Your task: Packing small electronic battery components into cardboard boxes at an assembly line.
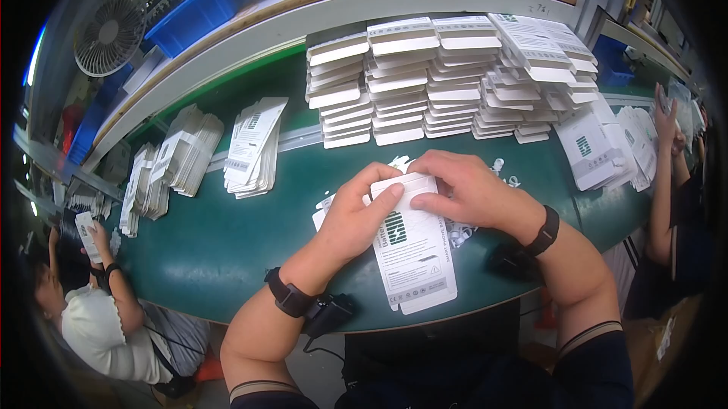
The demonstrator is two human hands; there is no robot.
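A white flat cardboard box [417,257] with green lettering and a grey band is held over the table's front edge, its far end upward. My left hand [353,208] grips its upper left corner, thumb on the printed face. My right hand [470,193] pinches the upper right part, thumb pressed near the top edge and fingers behind. The fingertips of both hands nearly meet at the top flap. Small white scraps [459,236] lie on the green table [205,257] behind the box, partly hidden by it and my hands.
Tall rows of white boxes [402,75] stand at the back. More flat box piles [254,144] lie at left, and another pile [591,144] at right. Black devices [330,312] sit near my wrists. One person [114,310] works at left, another [667,159] at right.
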